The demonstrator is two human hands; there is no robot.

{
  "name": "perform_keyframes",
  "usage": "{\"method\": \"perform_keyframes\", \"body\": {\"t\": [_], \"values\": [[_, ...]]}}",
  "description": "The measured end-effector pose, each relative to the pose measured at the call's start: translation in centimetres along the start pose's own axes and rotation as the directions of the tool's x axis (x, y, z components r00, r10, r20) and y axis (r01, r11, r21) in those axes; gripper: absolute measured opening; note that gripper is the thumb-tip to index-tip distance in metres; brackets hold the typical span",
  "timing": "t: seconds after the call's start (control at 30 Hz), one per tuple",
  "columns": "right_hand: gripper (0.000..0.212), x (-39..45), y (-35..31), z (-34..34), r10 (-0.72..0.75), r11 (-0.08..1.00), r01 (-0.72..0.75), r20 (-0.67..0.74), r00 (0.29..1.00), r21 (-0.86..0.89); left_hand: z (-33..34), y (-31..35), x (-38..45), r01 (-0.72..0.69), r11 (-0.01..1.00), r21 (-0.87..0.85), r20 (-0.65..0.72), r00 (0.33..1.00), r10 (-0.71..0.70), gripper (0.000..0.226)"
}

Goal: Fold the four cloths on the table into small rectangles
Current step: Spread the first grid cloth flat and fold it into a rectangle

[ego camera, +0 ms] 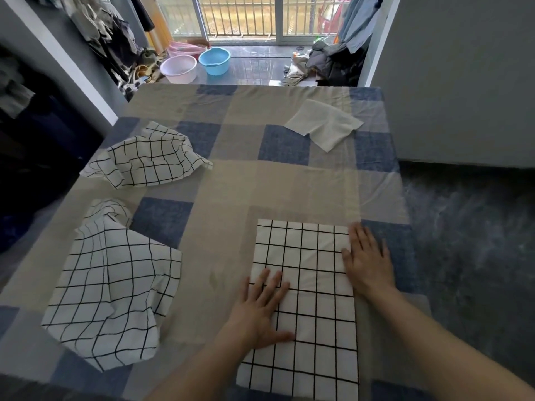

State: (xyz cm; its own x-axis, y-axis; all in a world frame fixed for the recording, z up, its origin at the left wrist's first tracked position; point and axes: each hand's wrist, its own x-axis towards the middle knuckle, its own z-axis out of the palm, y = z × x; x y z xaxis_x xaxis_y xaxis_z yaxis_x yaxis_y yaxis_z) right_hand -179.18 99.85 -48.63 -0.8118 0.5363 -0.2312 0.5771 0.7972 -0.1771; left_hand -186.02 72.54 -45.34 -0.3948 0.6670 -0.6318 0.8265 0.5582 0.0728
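no brand, label or writing can be read anywhere in view. going left to right on the checked table cover (231,180): a crumpled grid cloth (115,290) lies at the near left, its far end bunched up, with a second crumpled grid cloth (147,157) beyond it near the left edge — the 2 lie apart, with bare cover between them. the middle of the table, between these and the flat cloth, is open cover. the left hand (260,308) lies flat with fingers straight and spread, pressing on the left edge of the flat grid cloth (312,314), thumb out across the fabric; it grips nothing. that cloth lies smooth as a long rectangle at the near right, its near end reaching the table's near edge. the right hand (367,261) lies flat too, fingers straight, resting on the cloth's right edge near its far corner, partly on the cover. a plain white cloth (324,124) sits at the far right, well apart, loosely folded and close to the table's right edge. beyond the table, a pink basin (178,69) and a blue basin (214,60) stand on the floor.
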Motion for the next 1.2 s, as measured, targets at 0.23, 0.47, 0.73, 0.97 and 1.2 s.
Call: {"method": "perform_keyframes", "body": {"t": [0.23, 0.47, 0.73, 0.97, 1.2], "values": [[0.066, -5.2, -3.9, -0.2, -0.236, 0.966, 0.25, -0.185, 0.954, 0.06, -0.1, 0.2, 0.0, 0.013, 1.0, -0.001, -0.002, 1.0, -0.013, 0.098], [0.064, -13.9, -3.9, 5.2, -0.34, 0.94, 0.34, -0.035, 0.94, -0.019, 0.0, 0.3, -0.1, 0.017, 1.0, 0.013, -0.016, 1.0, -0.016, 0.098], [0.059, -16.3, 2.1, 2.8, -0.134, 0.99, 0.136, -0.054, 0.989, 0.031, 0.2, 0.0, -0.1, 0.008, 1.0, 0.017, -0.024, 1.0, -0.008, 0.099], [0.075, -18.6, 2.1, 2.6, -0.36, 0.923, 0.371, -0.119, 0.926, 0.099, 0.1, 0.2, -0.4, 0.005, 1.0, 0.026, -0.052, 0.999, -0.004, 0.1], [0.03, -19.5, 2.2, 2.3, -0.372, 0.875, 0.415, -0.203, 0.906, 0.247, -0.4, 0.0, -0.8, -0.003, 1.0, -0.028, -0.13, 0.991, -0.001, 0.069]]}}
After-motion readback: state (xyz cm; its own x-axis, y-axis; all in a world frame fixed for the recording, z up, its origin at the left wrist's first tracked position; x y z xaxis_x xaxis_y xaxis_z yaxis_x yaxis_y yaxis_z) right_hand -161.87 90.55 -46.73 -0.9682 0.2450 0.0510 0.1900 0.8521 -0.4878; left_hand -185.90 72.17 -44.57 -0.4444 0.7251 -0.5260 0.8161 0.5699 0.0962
